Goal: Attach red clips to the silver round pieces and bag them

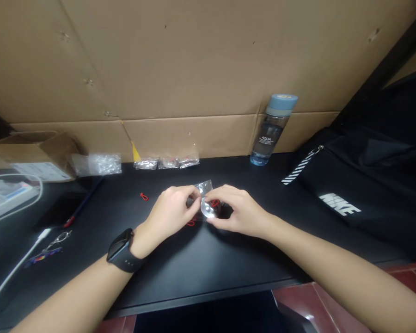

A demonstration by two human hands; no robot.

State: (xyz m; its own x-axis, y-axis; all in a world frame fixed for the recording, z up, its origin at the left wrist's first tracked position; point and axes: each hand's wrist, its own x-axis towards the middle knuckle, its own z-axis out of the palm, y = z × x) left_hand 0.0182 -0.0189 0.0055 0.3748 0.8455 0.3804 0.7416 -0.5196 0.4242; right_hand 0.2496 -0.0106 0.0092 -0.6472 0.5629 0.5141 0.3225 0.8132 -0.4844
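Note:
Over the black table [180, 273], my left hand [175, 206] pinches the edge of a small clear plastic bag [204, 186]. A shiny, round silvery disc [210, 210] shows just below the bag's top; whether it is inside the bag I cannot tell. My right hand [241, 210] grips that disc between thumb and fingers, with a red cord loop [215, 202] against it. Another red cord loop [190, 223] lies under my left fingertips. Farther left, a loose red loop [144, 197] rests on the table. A black watch [122, 249] is on my left wrist.
Several filled clear packets [168, 163] line the cardboard wall [194, 60], beside more plastic bags [97, 164] and an open carton [38, 155]. A water bottle [270, 129] leans at the back right, near a black bag [353, 185]. White cable [17, 280] and keyring [57, 240] lie left.

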